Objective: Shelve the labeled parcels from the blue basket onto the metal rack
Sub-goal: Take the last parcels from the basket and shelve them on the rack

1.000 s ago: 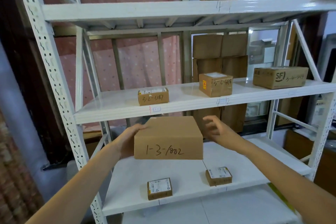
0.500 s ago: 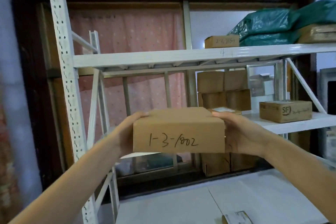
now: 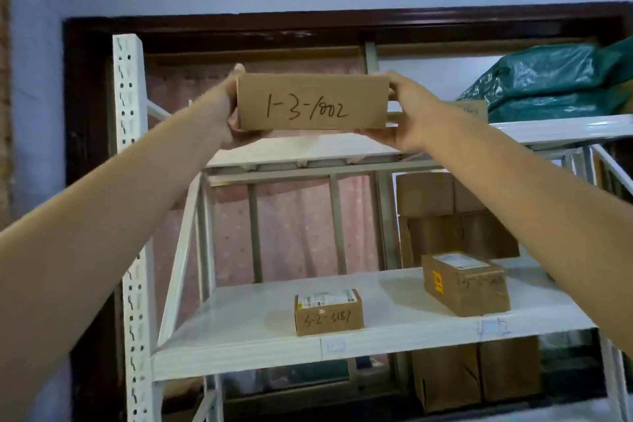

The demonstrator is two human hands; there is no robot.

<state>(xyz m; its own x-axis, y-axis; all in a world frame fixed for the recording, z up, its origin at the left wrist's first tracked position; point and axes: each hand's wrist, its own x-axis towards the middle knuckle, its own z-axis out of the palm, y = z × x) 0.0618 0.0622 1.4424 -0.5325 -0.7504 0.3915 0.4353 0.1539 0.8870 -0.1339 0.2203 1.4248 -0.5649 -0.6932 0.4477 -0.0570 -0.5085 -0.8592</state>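
I hold a brown cardboard parcel (image 3: 312,101) marked "1-3-1802" up at the level of the top shelf (image 3: 555,128) of the white metal rack (image 3: 127,161). My left hand (image 3: 230,106) grips its left end and my right hand (image 3: 407,113) grips its right end. The parcel hovers just above the top shelf's front left part; whether it touches the shelf is hidden. The blue basket is out of view.
Green plastic bags (image 3: 555,82) and a small box (image 3: 474,110) sit on the top shelf to the right. On the shelf below stand a small parcel (image 3: 328,313) and a larger one (image 3: 467,284). Stacked cartons (image 3: 448,212) stand behind the rack.
Both hands have raised the parcel from the lower shelves up to the top shelf. My right hand, free a second ago, now grips the parcel's right end.
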